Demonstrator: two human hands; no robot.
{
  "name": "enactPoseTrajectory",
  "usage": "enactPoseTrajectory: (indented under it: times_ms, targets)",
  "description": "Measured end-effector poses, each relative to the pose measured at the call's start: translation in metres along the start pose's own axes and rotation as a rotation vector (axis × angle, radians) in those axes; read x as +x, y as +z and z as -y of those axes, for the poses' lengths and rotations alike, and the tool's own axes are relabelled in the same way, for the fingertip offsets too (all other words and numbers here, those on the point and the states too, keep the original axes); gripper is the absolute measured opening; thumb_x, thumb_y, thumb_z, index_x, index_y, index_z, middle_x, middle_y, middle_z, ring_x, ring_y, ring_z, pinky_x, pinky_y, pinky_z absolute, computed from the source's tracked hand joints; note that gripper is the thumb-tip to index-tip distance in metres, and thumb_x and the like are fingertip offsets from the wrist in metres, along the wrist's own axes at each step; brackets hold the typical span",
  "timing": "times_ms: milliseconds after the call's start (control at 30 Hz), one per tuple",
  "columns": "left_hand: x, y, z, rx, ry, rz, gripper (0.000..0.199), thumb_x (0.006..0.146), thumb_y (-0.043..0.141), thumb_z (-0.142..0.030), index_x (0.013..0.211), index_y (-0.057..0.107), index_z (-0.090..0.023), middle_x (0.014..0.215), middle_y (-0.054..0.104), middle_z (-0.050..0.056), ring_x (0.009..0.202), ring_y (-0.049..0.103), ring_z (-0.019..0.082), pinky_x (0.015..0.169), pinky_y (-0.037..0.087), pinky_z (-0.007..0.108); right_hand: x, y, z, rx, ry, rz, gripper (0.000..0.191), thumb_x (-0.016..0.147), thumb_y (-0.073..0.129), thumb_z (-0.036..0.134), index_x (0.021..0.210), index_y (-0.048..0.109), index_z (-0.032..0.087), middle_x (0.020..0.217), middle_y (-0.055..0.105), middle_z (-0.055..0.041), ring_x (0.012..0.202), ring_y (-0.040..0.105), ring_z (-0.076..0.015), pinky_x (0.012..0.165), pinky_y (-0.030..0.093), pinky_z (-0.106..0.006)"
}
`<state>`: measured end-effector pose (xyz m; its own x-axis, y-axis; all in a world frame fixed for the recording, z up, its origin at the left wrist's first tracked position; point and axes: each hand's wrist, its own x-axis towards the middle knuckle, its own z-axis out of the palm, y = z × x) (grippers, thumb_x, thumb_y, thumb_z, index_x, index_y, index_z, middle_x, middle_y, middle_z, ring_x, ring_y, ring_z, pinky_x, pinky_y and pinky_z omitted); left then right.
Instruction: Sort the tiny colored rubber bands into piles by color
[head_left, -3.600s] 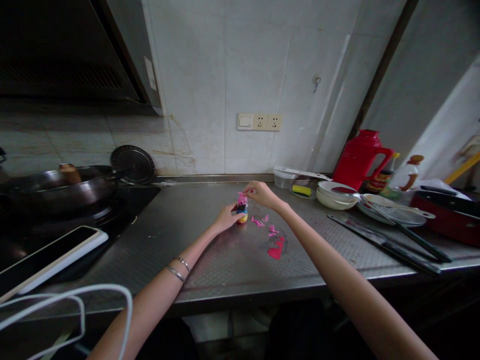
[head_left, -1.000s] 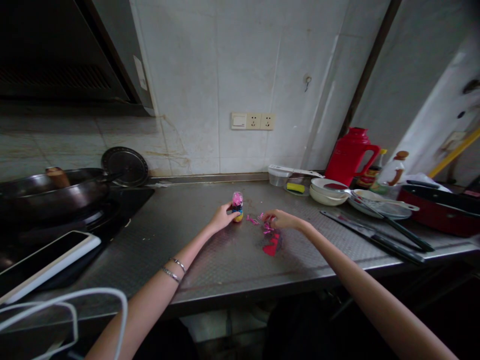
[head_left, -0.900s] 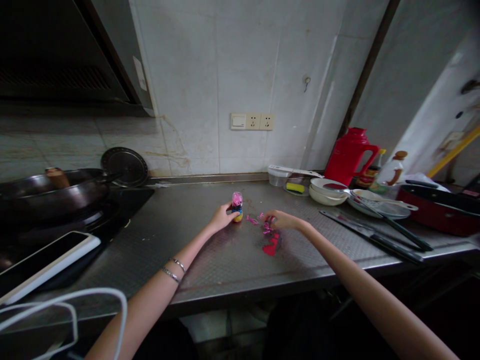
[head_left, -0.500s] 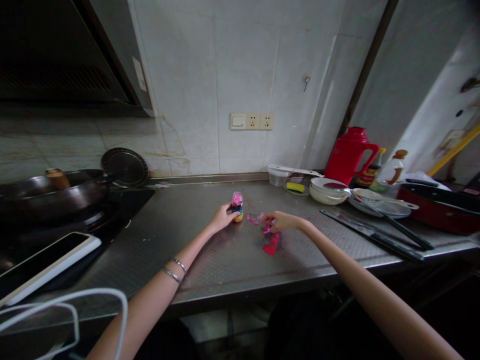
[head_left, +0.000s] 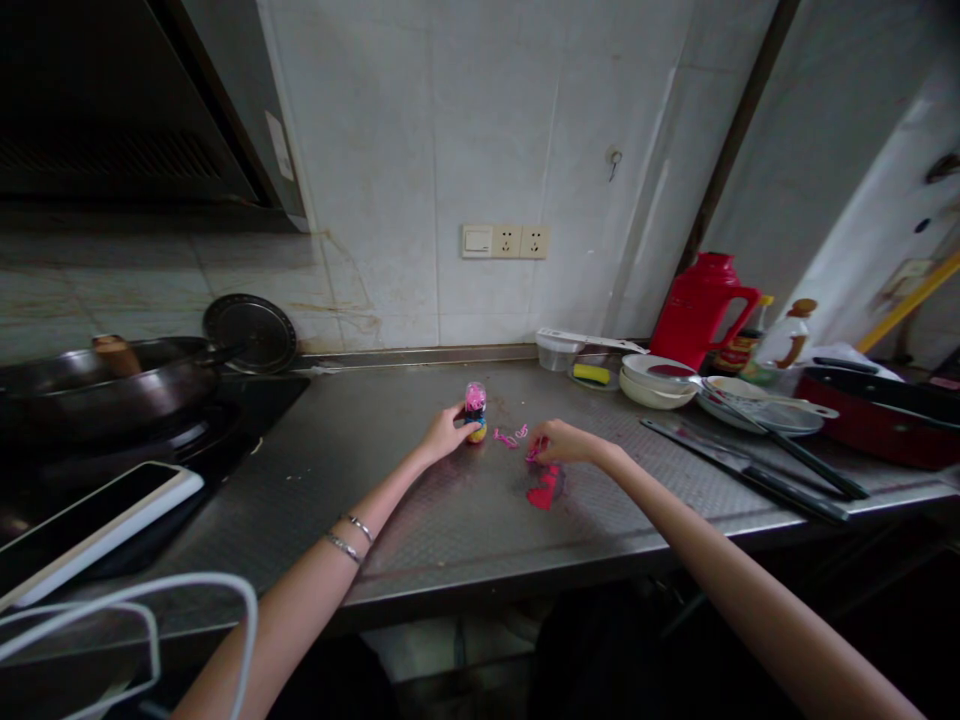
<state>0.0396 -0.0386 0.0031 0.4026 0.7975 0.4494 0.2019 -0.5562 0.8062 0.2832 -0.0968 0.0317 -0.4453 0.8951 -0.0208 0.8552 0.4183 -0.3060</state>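
My left hand is closed around the lower part of a small clear jar with pink, dark and yellow contents, upright on the metal counter. To its right lie several small pink pieces. My right hand has its fingertips together, pointing down at pink bits beside those pieces; whether it grips any is too small to tell. Just below that hand sits a flat red piece.
Pans rest on the stove at left, near a white device and cable. At right are bowls, a red jug, a long knife, a red pot and a yellow sponge.
My right hand's fingers have come closer together over the pink bits. My left hand and the jar have stayed in place.
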Motion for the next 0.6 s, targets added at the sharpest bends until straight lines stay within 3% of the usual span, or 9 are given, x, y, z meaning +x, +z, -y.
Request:
enactPoseTrajectory:
  times_ms: [267, 600]
  targets:
    - [0.0001, 0.0001, -0.0012, 0.007, -0.001, 0.003, 0.041, 0.067, 0.063, -0.024, 0.106, 0.057, -0.013, 0.106, 0.062, 0.01, 0.098, 0.057, 0.021, 0.093, 0.039, 0.038, 0.0036, 0.0058, 0.0023, -0.035, 0.006, -0.019, 0.019, 0.06, 0.052, 0.012, 0.066, 0.069, 0.015, 0.056, 0.062, -0.0008, 0.055, 0.051, -0.0104, 0.051, 0.034, -0.018]
    - [0.0, -0.0004, 0.0002, 0.04, 0.034, 0.009, 0.041, 0.069, 0.062, -0.027, 0.107, 0.057, -0.013, 0.107, 0.061, 0.01, 0.097, 0.057, 0.021, 0.091, 0.04, 0.037, 0.0043, 0.0063, 0.0026, 0.045, 0.021, -0.044, 0.021, 0.059, 0.05, 0.01, 0.068, 0.069, 0.013, 0.058, 0.064, -0.0011, 0.054, 0.053, -0.0104, 0.05, 0.035, -0.017]
